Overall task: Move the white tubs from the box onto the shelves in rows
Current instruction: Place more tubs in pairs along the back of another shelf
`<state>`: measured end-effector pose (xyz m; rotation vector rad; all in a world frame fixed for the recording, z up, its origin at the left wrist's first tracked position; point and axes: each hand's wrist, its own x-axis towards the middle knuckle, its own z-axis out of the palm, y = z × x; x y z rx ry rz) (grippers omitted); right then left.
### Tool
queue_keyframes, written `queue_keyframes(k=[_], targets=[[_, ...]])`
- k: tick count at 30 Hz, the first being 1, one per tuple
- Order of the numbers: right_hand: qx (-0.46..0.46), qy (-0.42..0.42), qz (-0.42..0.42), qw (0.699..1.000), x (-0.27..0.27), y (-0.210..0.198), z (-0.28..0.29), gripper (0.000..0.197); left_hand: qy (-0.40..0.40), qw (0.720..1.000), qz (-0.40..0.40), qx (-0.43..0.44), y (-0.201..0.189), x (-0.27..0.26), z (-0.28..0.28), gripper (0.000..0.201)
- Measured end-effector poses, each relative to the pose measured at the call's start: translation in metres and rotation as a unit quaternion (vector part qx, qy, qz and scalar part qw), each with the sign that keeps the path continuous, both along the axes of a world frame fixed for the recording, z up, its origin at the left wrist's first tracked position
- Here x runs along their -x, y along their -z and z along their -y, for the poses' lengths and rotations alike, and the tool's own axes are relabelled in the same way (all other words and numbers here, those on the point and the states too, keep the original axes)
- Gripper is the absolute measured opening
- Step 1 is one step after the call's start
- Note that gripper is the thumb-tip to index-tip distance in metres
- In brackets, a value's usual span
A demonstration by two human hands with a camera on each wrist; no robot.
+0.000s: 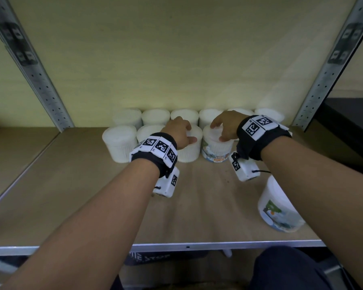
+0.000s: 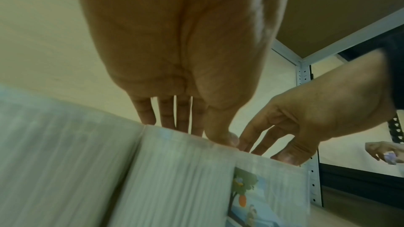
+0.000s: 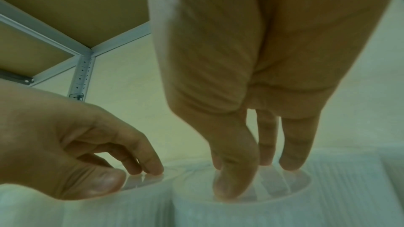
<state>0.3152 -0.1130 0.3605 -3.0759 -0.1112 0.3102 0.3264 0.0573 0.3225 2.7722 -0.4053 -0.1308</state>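
Both hands reach onto the wooden shelf. My left hand clasps the lid of a plain white tub from above, thumb on the near rim and fingertips on the far side. Right beside it, touching, stands a white tub with a "Cotton Buds" label. My right hand holds that lid the same way. Both tubs stand upright in the front row. The box is out of view.
A back row of several white tubs lines the wall. Two more tubs stand left of my hands. One labelled tub lies tilted near the front right edge. Perforated metal posts flank the shelf. Another hand shows far right.
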Motion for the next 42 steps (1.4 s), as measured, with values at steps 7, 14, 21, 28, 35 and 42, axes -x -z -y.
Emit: queue_keyframes(k=[7,14,21,28,35,42], targets=[[0.007,-0.01,0.008,1.0,-0.002,0.001,-0.001,0.055,0.026,1.0,-0.014,-0.01,-0.007,-0.001,-0.001,0.052],[-0.002,-0.012,0.014,1.0,-0.001,0.001,0.002,0.054,0.083,0.992,-0.063,-0.067,-0.026,-0.008,-0.002,0.053],[-0.007,-0.021,0.025,0.999,-0.001,0.003,0.004,0.052,0.02,1.0,0.009,-0.02,-0.017,-0.009,0.003,0.047],[-0.007,-0.022,0.021,1.0,-0.003,0.003,0.004,0.054,-0.032,0.996,0.037,-0.079,0.001,-0.008,0.017,0.059],[-0.005,-0.02,0.018,1.0,-0.004,0.003,0.003,0.053,0.022,0.999,-0.004,-0.048,-0.009,-0.007,0.011,0.052],[0.001,-0.022,0.018,1.0,-0.004,0.004,0.003,0.053,0.076,0.995,-0.056,-0.019,-0.019,-0.002,0.009,0.057]])
